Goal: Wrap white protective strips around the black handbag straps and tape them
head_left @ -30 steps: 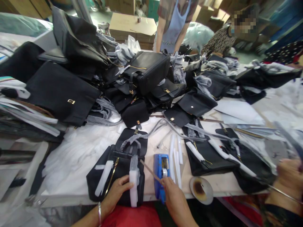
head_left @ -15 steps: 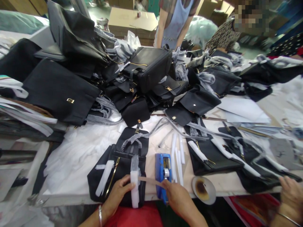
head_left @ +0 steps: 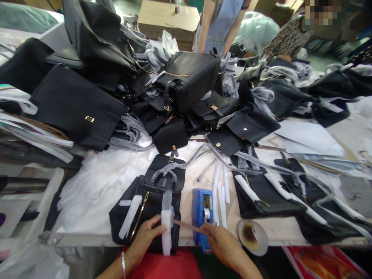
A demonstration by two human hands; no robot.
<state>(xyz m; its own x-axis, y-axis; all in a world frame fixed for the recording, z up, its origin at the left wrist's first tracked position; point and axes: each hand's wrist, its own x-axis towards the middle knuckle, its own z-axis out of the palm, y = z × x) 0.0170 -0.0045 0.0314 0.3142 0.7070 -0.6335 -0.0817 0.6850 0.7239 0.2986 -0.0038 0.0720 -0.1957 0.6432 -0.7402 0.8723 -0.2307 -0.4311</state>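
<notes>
Left of the blue tape dispenser point(head_left: 200, 197), left hand point(head_left: 149, 232) pinches white wrapping point(head_left: 166, 238) on a black bag point(head_left: 154, 201); right hand point(head_left: 220, 241) grips a tape strip point(head_left: 186, 225) crossing the dispenser. Right of it, white strips point(head_left: 216, 193) and a stained dish point(head_left: 262, 239); beyond, piled bags point(head_left: 200, 79); far right, a grey slab point(head_left: 353, 193), marks unreadable.

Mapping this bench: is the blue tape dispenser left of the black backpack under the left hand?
No, the blue tape dispenser sits to the right of that black backpack.
</notes>
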